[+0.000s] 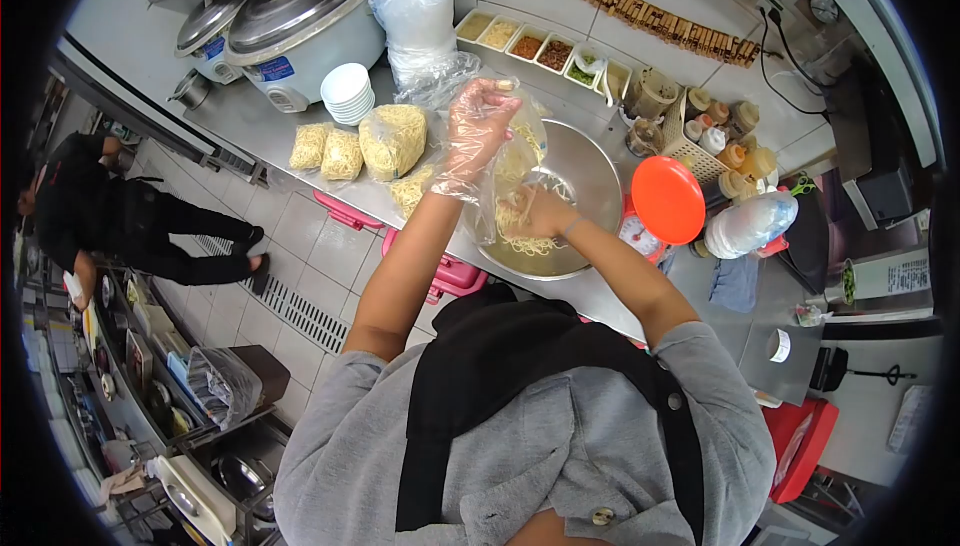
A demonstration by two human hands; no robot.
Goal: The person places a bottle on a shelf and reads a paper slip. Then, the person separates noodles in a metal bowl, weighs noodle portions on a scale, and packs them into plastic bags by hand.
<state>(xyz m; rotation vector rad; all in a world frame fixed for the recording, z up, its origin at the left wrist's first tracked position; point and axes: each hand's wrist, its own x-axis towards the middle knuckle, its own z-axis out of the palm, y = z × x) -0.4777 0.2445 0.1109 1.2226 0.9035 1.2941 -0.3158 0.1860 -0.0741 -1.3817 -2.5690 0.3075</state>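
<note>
My left hand [478, 131], in a clear plastic glove, is raised over the left rim of a large steel bowl [590, 171]. Its fingers are closed on the top of a clear plastic bag [487, 208], which hangs down beside the bowl. Lower and to the right, my right hand [540, 214] is inside the bowl, its fingers closed around pale yellow noodles [530, 241]. More noodles lie in the bowl below it. Left of the bowl are a large bag of noodles [393, 142] and two smaller noodle bags [342, 154].
Two rice cookers [300, 26], stacked white bowls [348, 91] and plastic bags [412, 16] stand at the back left. Topping containers [540, 49] line the wall. An orange plate [668, 200] and a bottle basket [690, 141] are on the right. A person [130, 211] stands at far left.
</note>
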